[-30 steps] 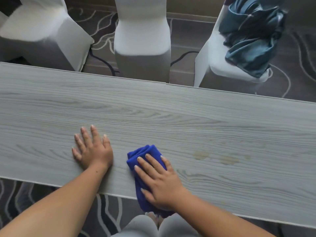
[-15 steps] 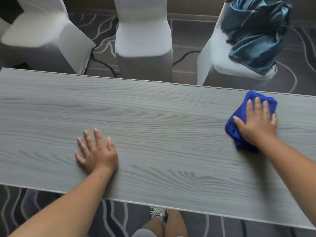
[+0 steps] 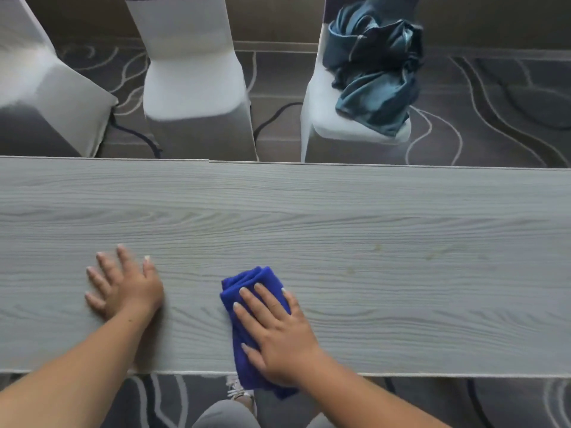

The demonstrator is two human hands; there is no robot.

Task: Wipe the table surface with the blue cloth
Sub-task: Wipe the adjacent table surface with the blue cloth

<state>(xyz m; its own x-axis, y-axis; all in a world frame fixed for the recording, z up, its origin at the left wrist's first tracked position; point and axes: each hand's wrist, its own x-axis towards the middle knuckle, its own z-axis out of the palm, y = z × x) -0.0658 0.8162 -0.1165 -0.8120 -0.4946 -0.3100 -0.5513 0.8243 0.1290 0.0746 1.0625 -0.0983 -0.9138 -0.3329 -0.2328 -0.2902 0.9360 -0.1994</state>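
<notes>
Right fingers (image 3: 262,299): spread flat on top of the blue cloth (image 3: 247,332), pressing it down onto the worktop (image 3: 401,319), not curled round it.
Right hand (image 3: 278,335): palm down, heel sitting right at the near edge of the worktop, forearm running off to the lower right.
Blue cloth: folded into a thick pad under my right hand; its far end pokes out just past my fingertips, its near end hangs over the worktop's near edge below my wrist.
Left fingers (image 3: 123,264): splayed wide and released, gripping nothing, tips a touch blurred.
Left hand (image 3: 126,288): flat on the bare worktop, well to the left of the cloth, clear grey wood between the two hands.
Worktop: pale grey wood grain running side to side; out to the right and a bit beyond my right fingers I can see faint yellowish marks (image 3: 377,248).
Below my hands: grey-clad knees and a shoe (image 3: 238,392) on the patterned carpet (image 3: 494,112).
Far side, beyond my fingers: three white-covered chairs along the worktop's far edge, one at left (image 3: 46,97), one in the middle (image 3: 191,81), one at right (image 3: 324,125).
Right chair: a crumpled teal fabric (image 3: 374,75) heaped on its seat.
</notes>
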